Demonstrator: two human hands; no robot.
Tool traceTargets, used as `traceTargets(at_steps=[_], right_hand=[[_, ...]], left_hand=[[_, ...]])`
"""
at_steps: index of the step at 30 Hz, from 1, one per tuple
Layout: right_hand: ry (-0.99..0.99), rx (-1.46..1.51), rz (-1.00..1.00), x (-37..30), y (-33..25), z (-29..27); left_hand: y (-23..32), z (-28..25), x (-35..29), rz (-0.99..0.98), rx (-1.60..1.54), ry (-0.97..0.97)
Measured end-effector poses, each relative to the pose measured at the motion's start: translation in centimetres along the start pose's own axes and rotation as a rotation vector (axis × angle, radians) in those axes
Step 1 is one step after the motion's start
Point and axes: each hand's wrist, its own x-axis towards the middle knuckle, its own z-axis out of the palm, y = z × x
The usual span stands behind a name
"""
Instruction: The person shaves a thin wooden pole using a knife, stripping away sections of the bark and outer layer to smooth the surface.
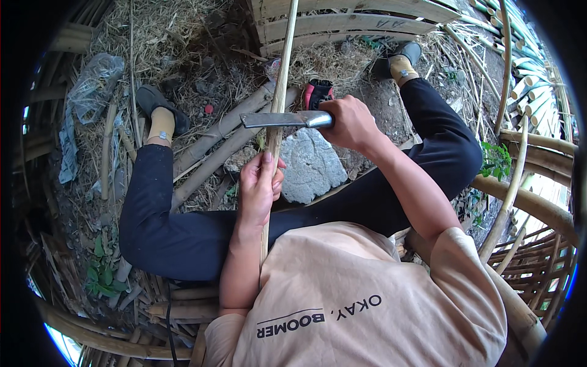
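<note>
My left hand (258, 183) is closed around a long, pale bamboo strip (281, 92), which runs from beside my left arm up past the top edge of the view. In my right hand (353, 124) is the grip of a machete (275, 119) with a broad, squared-off metal blade. The blade lies across the strip, a little above my left fingers. Most of the machete's handle is hidden inside my right fist. Beneath the strip and the blade, a flat-topped grey stone (307, 165) rests on the ground between my legs.
Bamboo poles (211, 147) lie on the straw-covered ground left of the stone. Beyond the blade sits a red and black object (318, 93). A slatted wooden crate (348, 24) stands at the far side. Cut bamboo (538, 92) is piled far right; a clear plastic bag (95, 88) lies left.
</note>
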Motion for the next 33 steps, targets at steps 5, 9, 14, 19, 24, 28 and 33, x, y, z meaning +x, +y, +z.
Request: traceTargets(at_steps=[5, 9, 14, 19, 24, 28, 33], right_hand=[[0.053, -0.019, 0.017, -0.1, 0.2, 1.1], [0.035, -0.060, 0.042, 0.5, 0.4, 1.1], [0.083, -0.097, 0.030, 1.5, 1.7, 0.9], [0.048, -0.167, 0.051, 2.2, 1.8, 0.2], [0.194, -0.144, 0.536, 4.0, 5.8, -4.5], [0.313, 0.174, 0.290, 2.7, 6.7, -4.8], [0.045, 0.453, 0.138, 0.9, 0.6, -3.1]], left_hand=[[-0.8, 0.3, -0.1, 0.063, 0.076, 0.034], [-1.2, 0.4, -0.1, 0.118, 0.172, 0.082], [-1.3, 0.6, -0.1, 0.152, 0.211, 0.097], [-0.9, 0.5, -0.2, 0.117, 0.205, 0.102], [-0.9, 0.0, -1.5, 0.081, 0.135, 0.071], [-0.5, 0.9, -0.7, -0.007, 0.014, 0.033], [-0.4, -0.4, -0.3, -0.115, -0.149, -0.110]])
